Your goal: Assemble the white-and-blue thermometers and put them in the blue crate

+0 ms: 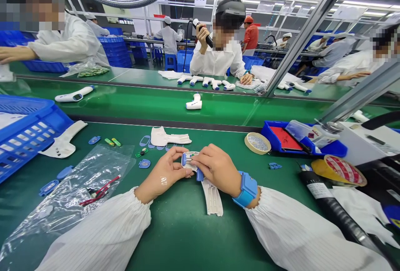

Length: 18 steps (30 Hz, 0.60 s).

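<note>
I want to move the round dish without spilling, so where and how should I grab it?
Probably by opposite sides of its rim, coming from the left: the dish is round and open, holding small pieces, and the blue tray crowds its right.

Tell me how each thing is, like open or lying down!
Left hand: gripping the white shell
Right hand: gripping it too
White shell: open, insides showing
Blue wristband: fastened
Round tub: open, holding tiny bits
Blue tray: open, loaded
Clear bag: lying flat
Green batteries: loose, side by side
</note>
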Tool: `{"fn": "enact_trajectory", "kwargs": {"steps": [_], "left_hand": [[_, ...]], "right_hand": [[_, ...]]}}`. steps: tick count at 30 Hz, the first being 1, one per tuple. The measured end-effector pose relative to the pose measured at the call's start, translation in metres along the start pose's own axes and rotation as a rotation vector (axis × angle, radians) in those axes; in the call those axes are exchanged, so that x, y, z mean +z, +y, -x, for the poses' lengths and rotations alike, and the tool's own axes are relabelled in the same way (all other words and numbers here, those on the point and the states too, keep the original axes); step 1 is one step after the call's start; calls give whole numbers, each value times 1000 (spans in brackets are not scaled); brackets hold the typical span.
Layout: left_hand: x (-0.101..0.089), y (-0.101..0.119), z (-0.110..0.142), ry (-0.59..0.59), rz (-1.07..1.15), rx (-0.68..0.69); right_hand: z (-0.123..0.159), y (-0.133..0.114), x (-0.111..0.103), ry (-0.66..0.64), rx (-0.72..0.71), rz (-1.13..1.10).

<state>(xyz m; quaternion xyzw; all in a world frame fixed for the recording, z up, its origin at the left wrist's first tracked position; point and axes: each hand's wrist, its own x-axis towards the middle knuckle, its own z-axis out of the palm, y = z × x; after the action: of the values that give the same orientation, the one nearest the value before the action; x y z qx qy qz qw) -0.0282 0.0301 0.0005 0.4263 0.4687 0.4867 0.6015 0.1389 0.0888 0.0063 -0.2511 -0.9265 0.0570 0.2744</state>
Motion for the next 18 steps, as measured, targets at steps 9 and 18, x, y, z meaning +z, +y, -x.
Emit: {"fn": "enact_trajectory", "kwargs": {"steps": [9, 18], "left_hand": [[2, 3, 4, 2, -18, 56], [10, 12, 11, 81, -91, 134]], "right_hand": [[0, -4, -3, -2, -52, 120], [3, -19, -11, 87, -109, 194]]}}
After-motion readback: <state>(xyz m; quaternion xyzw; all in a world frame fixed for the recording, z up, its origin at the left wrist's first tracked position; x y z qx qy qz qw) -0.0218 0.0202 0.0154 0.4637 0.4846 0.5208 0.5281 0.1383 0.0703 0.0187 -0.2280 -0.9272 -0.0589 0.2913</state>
